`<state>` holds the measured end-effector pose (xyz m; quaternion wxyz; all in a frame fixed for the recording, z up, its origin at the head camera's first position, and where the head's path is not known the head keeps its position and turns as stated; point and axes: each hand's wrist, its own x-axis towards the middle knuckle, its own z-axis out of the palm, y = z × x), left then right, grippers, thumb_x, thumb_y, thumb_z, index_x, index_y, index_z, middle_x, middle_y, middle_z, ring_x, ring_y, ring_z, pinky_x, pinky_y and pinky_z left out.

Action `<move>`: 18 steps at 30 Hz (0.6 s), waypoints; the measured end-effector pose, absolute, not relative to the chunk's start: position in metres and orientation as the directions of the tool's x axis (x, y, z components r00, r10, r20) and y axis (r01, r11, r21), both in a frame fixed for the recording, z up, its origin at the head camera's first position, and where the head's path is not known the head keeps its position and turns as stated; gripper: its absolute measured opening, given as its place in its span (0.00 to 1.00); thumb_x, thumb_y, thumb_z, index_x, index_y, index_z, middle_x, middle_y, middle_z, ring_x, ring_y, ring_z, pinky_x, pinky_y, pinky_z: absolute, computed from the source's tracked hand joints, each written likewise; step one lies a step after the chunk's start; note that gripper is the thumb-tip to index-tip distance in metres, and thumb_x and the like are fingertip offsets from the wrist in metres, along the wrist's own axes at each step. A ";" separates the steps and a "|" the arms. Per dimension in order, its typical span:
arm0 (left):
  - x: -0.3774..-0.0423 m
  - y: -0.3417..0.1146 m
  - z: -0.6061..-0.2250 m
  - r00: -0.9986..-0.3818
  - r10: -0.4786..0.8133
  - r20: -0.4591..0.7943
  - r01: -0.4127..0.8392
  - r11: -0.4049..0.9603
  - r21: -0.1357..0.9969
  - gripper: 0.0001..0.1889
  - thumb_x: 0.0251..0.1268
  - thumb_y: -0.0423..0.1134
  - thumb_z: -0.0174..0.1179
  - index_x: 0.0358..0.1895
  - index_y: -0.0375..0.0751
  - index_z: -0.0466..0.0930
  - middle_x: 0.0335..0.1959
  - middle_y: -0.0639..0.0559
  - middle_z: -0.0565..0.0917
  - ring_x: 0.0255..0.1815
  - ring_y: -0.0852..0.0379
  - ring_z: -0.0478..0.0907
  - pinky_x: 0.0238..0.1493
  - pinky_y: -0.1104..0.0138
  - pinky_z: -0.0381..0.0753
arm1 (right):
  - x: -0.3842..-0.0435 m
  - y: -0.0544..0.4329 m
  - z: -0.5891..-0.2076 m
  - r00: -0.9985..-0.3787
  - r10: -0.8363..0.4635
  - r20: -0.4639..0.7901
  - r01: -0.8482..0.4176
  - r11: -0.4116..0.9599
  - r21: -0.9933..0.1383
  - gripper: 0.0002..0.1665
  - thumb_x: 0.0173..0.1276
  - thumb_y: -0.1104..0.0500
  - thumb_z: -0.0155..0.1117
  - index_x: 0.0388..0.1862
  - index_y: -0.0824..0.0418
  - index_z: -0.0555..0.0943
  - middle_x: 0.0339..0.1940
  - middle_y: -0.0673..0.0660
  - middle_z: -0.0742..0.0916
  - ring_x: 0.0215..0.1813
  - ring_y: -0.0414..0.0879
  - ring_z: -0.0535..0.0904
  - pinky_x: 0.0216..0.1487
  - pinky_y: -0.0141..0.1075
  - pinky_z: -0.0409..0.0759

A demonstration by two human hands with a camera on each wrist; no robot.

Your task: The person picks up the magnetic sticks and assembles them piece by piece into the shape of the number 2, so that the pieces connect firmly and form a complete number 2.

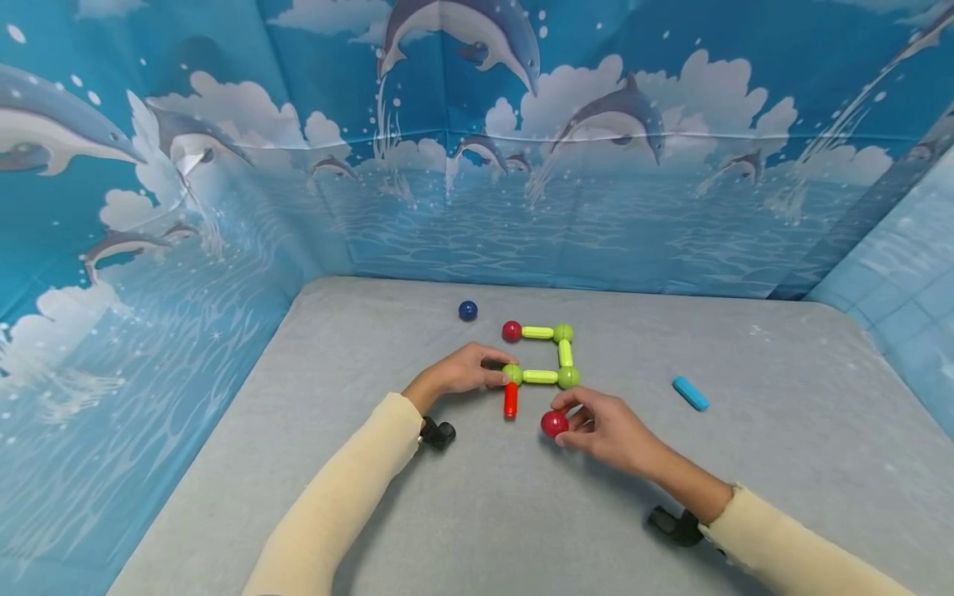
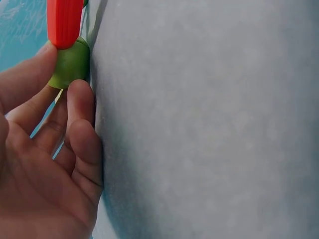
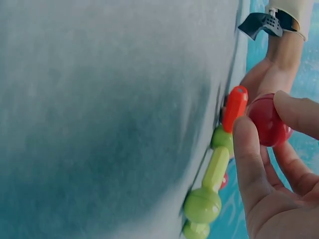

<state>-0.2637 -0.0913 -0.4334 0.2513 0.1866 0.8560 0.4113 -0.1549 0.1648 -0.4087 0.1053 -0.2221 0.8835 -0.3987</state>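
My left hand (image 1: pixel 471 370) pinches a green ball (image 1: pixel 513 374) between thumb and fingers; in the left wrist view, the thumb lies right below a red rod (image 2: pixel 65 22) joined to that ball. The ball is one corner of a U-shaped chain of yellow-green rods (image 1: pixel 540 377) and green balls (image 1: pixel 569 377), which ends in a red ball (image 1: pixel 512 331) at the far side. The red rod points toward me, its near end bare. To the right of that rod, my right hand (image 1: pixel 607 426) holds a second, loose red ball (image 3: pixel 266 119) in its fingertips, apart from the chain.
A dark blue ball (image 1: pixel 467 310) lies behind the left hand, near the back of the grey table (image 1: pixel 477 513). On the right lies a light blue rod (image 1: pixel 690 393). A dolphin-print curtain (image 1: pixel 462 207) surrounds the back and sides.
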 end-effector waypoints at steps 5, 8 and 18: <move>-0.263 -0.093 -0.432 -0.808 0.518 -0.279 0.105 0.594 0.797 0.18 0.69 0.39 0.61 0.62 0.49 0.81 0.57 0.51 0.83 0.36 0.60 0.76 0.39 0.72 0.76 | -0.155 0.153 -0.412 -0.873 -0.488 -0.015 -0.300 0.560 -0.773 0.19 0.59 0.65 0.74 0.49 0.61 0.80 0.45 0.57 0.86 0.40 0.41 0.82 0.35 0.29 0.81; -0.263 -0.093 -0.432 -0.811 0.516 -0.276 0.103 0.590 0.801 0.18 0.69 0.39 0.61 0.61 0.48 0.81 0.57 0.51 0.83 0.36 0.60 0.76 0.39 0.72 0.76 | -0.154 0.144 -0.412 -0.866 -0.499 -0.024 -0.294 0.549 -0.782 0.19 0.58 0.65 0.74 0.48 0.62 0.80 0.44 0.56 0.86 0.40 0.41 0.81 0.35 0.29 0.81; -0.263 -0.090 -0.433 -0.817 0.515 -0.261 0.110 0.583 0.805 0.18 0.69 0.38 0.61 0.60 0.47 0.82 0.55 0.50 0.84 0.34 0.62 0.74 0.37 0.73 0.74 | -0.157 0.118 -0.412 -0.890 -0.453 -0.058 -0.243 0.578 -0.779 0.18 0.56 0.66 0.76 0.44 0.60 0.80 0.41 0.54 0.86 0.38 0.41 0.81 0.35 0.28 0.80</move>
